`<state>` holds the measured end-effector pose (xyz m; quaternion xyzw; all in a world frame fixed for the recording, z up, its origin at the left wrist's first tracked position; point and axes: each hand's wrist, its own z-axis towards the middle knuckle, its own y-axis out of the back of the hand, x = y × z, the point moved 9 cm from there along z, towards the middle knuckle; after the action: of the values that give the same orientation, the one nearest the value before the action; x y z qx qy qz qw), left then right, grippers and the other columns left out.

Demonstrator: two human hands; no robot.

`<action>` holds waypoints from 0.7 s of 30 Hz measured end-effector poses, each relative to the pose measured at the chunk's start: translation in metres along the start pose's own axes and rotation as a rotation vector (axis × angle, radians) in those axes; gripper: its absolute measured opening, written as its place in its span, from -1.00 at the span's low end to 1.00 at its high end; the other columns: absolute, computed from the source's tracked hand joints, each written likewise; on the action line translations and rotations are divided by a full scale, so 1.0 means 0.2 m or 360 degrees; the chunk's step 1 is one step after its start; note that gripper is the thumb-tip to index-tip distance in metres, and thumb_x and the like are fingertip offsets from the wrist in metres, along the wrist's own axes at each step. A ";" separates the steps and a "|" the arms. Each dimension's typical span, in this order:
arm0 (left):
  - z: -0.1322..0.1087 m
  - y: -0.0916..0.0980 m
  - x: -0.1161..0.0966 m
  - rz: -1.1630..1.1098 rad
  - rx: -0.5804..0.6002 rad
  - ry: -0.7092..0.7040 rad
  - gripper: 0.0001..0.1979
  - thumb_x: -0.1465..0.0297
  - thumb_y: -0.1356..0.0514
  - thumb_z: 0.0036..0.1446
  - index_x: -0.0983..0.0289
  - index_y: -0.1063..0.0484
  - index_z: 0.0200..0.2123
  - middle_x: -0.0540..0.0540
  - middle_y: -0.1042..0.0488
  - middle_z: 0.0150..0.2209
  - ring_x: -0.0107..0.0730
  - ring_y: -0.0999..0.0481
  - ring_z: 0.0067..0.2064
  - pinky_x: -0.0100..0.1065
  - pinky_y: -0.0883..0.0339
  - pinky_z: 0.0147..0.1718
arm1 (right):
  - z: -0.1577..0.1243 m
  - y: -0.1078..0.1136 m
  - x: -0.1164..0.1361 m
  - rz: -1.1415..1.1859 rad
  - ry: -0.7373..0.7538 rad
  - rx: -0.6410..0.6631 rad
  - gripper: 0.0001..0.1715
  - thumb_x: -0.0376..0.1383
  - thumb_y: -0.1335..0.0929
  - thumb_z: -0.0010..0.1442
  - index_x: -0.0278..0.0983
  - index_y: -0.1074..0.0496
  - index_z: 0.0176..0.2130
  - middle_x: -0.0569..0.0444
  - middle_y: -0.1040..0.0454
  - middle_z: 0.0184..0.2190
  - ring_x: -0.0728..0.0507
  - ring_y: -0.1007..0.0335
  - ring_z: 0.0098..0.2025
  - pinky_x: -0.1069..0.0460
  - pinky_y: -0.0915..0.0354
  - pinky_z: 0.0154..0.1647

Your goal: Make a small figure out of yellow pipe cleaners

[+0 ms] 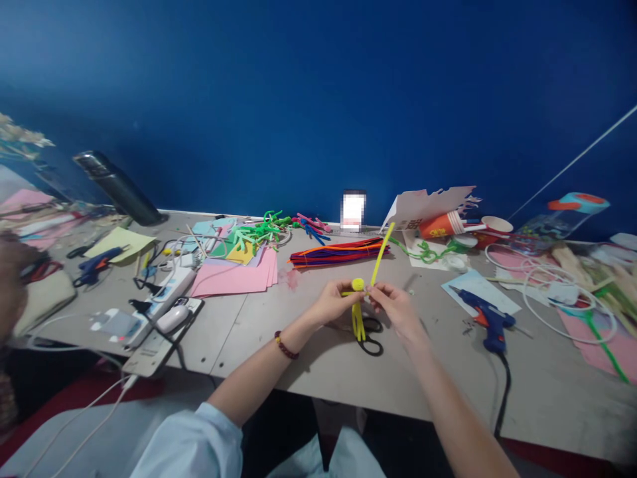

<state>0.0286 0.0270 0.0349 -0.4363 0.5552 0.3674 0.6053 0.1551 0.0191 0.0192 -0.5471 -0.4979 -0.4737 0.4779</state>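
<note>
In front of me, above the table, my left hand (334, 300) pinches a small figure of yellow pipe cleaners (357, 321) with a coiled round top and strands hanging down. Close beside it, my right hand (393, 302) has its thumb and fingers pressed together on a straight yellow pipe cleaner (381, 255), which points up and slightly right. Whether the two yellow pieces join is hidden by the fingers. Black-handled scissors (371, 346) lie on the table just under the figure, their blades mostly out of sight.
Behind my hands lies a bundle of red and purple pipe cleaners (338, 254). A blue glue gun (490, 318) rests at right, its cord running off the front edge. At left are pink paper (231, 282), a power strip (164, 299) and a phone (159, 345). A co-worker's hand (10, 285) shows far left.
</note>
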 end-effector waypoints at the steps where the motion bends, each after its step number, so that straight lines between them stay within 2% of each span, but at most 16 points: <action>1: 0.00 0.01 0.02 -0.0062 -0.0005 0.0059 -0.66 0.20 -0.35 -0.17 0.36 -0.48 -0.41 0.08 -0.49 -0.46 -0.42 -0.42 -0.42 -0.38 -0.26 -0.36 | -0.01 0.02 0.04 -0.0086 0.0154 -0.0087 -0.57 -0.01 -0.47 -0.13 -0.27 -0.33 -0.51 0.18 -0.33 -0.59 0.03 -0.18 -0.59 0.11 -0.14 -0.60; 4: 0.01 0.03 0.05 -0.0205 -0.0023 0.0204 -0.68 0.21 -0.35 -0.16 0.37 -0.48 -0.46 0.07 -0.47 -0.51 -0.48 -0.40 -0.47 -0.43 -0.21 -0.43 | -0.07 0.03 0.20 -0.0455 0.0667 -0.0276 -0.70 -0.09 -0.42 0.02 -0.23 -0.32 -0.44 0.15 -0.37 -0.51 0.00 -0.24 -0.53 0.07 -0.24 -0.49; 6: 0.01 0.03 0.07 -0.0321 -0.0010 0.0282 -0.71 0.24 -0.35 -0.15 0.37 -0.47 -0.48 0.06 -0.45 -0.52 -0.49 -0.41 -0.46 -0.45 -0.20 -0.43 | -0.12 -0.02 0.26 -0.0697 0.0924 -0.0202 -0.82 -0.16 -0.34 0.15 -0.22 -0.38 -0.35 0.07 -0.44 -0.40 -0.05 -0.33 -0.43 0.04 -0.30 -0.40; 8: 0.01 0.03 0.08 -0.0445 0.0007 0.0351 -0.72 0.26 -0.36 -0.16 0.36 -0.42 -0.55 0.02 -0.39 -0.57 -0.48 -0.43 -0.44 -0.46 -0.21 -0.42 | -0.14 -0.08 0.30 -0.0844 0.1092 -0.0067 -0.81 -0.22 -0.26 0.23 -0.21 -0.42 -0.22 0.00 -0.47 -0.28 -0.10 -0.38 -0.30 0.01 -0.33 -0.32; 12: 0.00 0.03 0.09 -0.0553 0.0025 0.0453 -0.68 0.29 -0.39 -0.22 0.33 -0.32 -0.65 -0.05 -0.28 -0.64 -0.46 -0.46 -0.44 -0.46 -0.22 -0.42 | -0.16 -0.09 0.31 -0.0987 0.1227 -0.0023 -0.73 -0.26 -0.22 0.27 -0.20 -0.45 -0.11 -0.03 -0.46 -0.21 -0.14 -0.40 -0.17 -0.03 -0.35 -0.19; 16: 0.00 0.02 0.10 -0.0564 0.0087 0.0494 -0.77 0.33 -0.38 -0.19 0.34 -0.42 -0.55 0.00 -0.36 -0.59 -0.46 -0.45 -0.46 -0.42 -0.24 -0.39 | -0.15 -0.09 0.30 -0.1113 0.1253 -0.0008 -0.71 -0.26 -0.23 0.27 -0.19 -0.45 -0.08 -0.03 -0.43 -0.20 -0.15 -0.39 -0.14 -0.06 -0.32 -0.08; 21: 0.00 0.02 0.12 -0.0557 0.0098 0.0561 -0.77 0.36 -0.39 -0.22 0.37 -0.48 -0.47 0.06 -0.45 -0.52 -0.47 -0.43 -0.47 -0.39 -0.25 -0.35 | -0.13 -0.09 0.29 -0.1181 0.1271 0.0034 -0.74 -0.26 -0.23 0.27 -0.20 -0.48 -0.15 -0.02 -0.40 -0.20 -0.15 -0.37 -0.13 -0.06 -0.31 -0.06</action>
<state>0.0279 0.0269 0.0105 -0.5645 0.5791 0.1580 0.5666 0.1390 -0.0011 0.0798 -0.1074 -0.4422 -0.7763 0.4362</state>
